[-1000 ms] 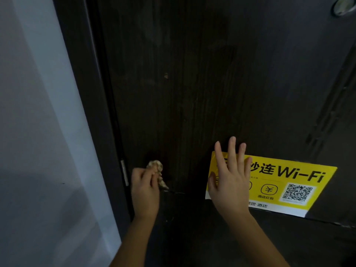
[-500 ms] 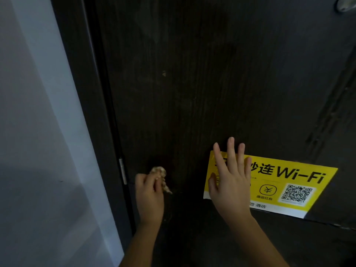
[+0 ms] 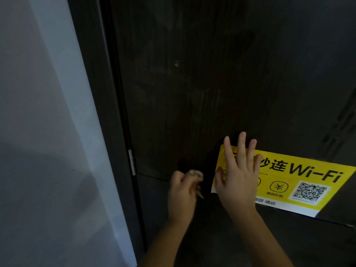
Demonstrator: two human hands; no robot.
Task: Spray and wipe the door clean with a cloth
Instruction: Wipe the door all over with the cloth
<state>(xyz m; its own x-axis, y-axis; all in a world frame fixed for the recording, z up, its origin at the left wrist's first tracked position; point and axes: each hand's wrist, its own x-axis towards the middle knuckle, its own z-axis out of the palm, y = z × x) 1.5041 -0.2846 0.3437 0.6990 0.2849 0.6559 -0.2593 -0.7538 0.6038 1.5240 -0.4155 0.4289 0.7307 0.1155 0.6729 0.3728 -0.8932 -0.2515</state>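
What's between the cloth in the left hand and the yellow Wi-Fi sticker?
Head view: only a narrow, shadowed strip of bare door separates the cloth, gripped by the left hand, from the sticker, where the right hand lies flat.

My left hand (image 3: 182, 193) is all motion blur and swallows most of the cloth (image 3: 195, 173), only a scrap peeks out. My right hand (image 3: 238, 182) covers the left end of the sticker (image 3: 308, 170). Its right corner runs off frame, and I can't read the small print.

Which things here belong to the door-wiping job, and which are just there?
Job: door; cloth, gripped by left hand; right hand, pressed flat.
Just there: yellow Wi-Fi sticker under that hand; grey wall; door frame.
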